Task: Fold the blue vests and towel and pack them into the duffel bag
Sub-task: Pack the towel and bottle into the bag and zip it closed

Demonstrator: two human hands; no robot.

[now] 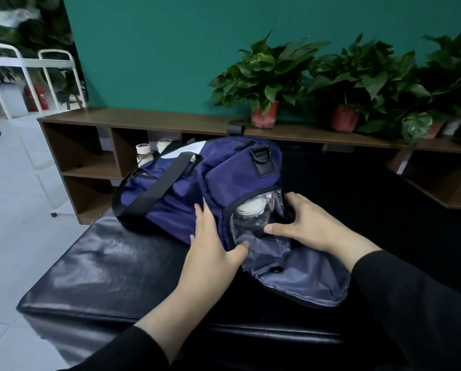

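Duffel bag (pixel 186 183) lies on its side on black padded bench (pixel 111 269), end pocket facing the person. Left hand (pixel 213 245) rests on the pocket's left edge, fingers fairly straight, thumb hooked into the grey lining (pixel 298 271), probably bracing the opening. Right hand (pixel 306 223) spreads over the right edge, fingers loosely bent, thumb touching a clear bottle (pixel 253 218) inside; likely seating it. Bag: navy fabric, black straps, bulging. No vests or towel visible.
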